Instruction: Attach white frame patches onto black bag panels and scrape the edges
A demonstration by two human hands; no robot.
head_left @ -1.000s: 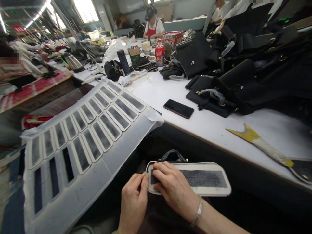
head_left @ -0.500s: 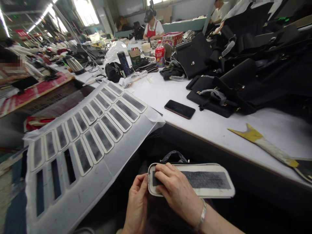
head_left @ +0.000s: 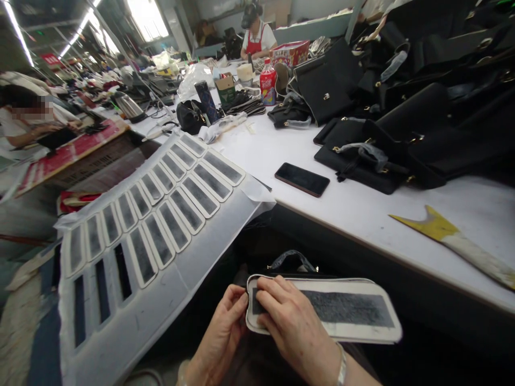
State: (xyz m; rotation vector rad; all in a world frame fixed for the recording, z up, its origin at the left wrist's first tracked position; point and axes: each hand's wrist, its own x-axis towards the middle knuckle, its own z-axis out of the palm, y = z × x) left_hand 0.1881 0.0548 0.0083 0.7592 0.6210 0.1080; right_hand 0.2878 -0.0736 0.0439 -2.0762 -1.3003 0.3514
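Note:
A long panel (head_left: 350, 308), cream at the border with a dark grey strip in its middle, lies over a black bag on my lap. The bag's plastic-wrapped handle (head_left: 293, 258) sticks out behind it. My left hand (head_left: 227, 321) pinches the panel's left edge between thumb and fingers. My right hand (head_left: 292, 316) lies across the left part of the panel, fingers bent and pressing on the dark strip. Similar cream-edged panels (head_left: 142, 257) lie in two rows on a pale sheet-covered board (head_left: 161, 316) to the left.
On the white table (head_left: 354, 214) are a phone (head_left: 301, 179), a yellow-and-white tool (head_left: 462, 241), a red bottle (head_left: 267, 83) and a pile of black bags (head_left: 426, 123). A person in a red apron (head_left: 255, 37) sits behind; another person (head_left: 32, 118) works at far left.
The view has shifted slightly. The panel's right end is tilted lower and nearer, and more of my left forearm shows. Both hands keep their places on the panel.

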